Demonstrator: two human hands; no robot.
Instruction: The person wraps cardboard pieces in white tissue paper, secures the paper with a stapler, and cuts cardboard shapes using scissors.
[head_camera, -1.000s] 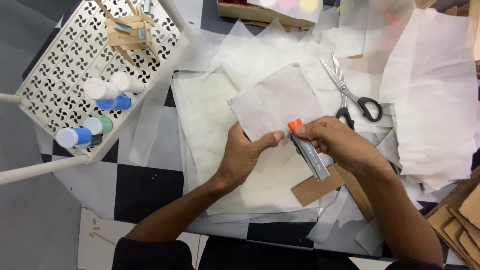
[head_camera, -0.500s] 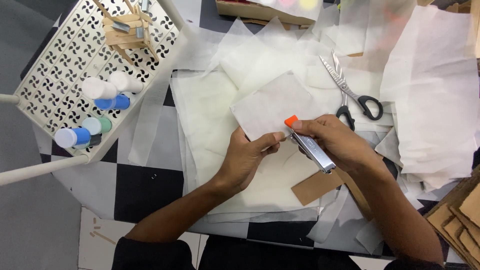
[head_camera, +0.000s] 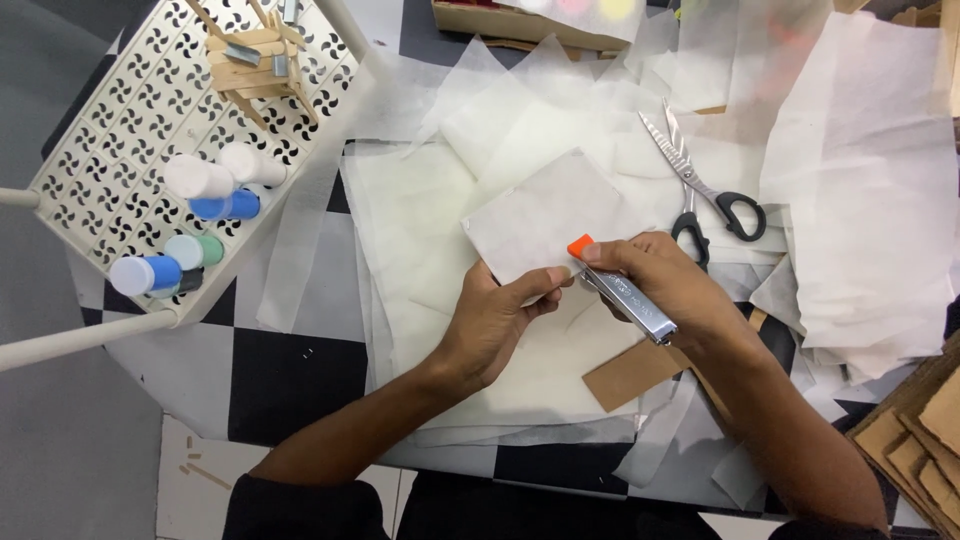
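— See the left hand (head_camera: 490, 325)? Its fingers are pinching the lower edge of that folded white sheet (head_camera: 540, 215), holding it just above the pile of tissue paper (head_camera: 420, 230) on the worktop (head_camera: 290, 375).

— And the right hand (head_camera: 665, 285) has its fingers pressed around a silver stapler (head_camera: 625, 295) with an orange tip. The tip sits right at the sheet's lower right corner, almost touching the left thumb.

— That's what worries me. With the thumb so near the stapler's mouth, I'd say a squeeze could nip it.

— Or the corner could slip out of the mouth, since the sheet looks thin and limp and is held at one edge only. The staple would then miss, or catch just one layer.

— The scissors (head_camera: 700, 190) lie open just beyond the right hand, blades pointing away. A careless elbow might drag the loose paper and them with it.

— The white perforated tray (head_camera: 110, 170) to the left, with the small paint pots (head_camera: 215, 190) and wooden sticks (head_camera: 255, 60), is well apart, so I think that's safe.

— There's a brown card piece (head_camera: 630, 375) under the right wrist, too.
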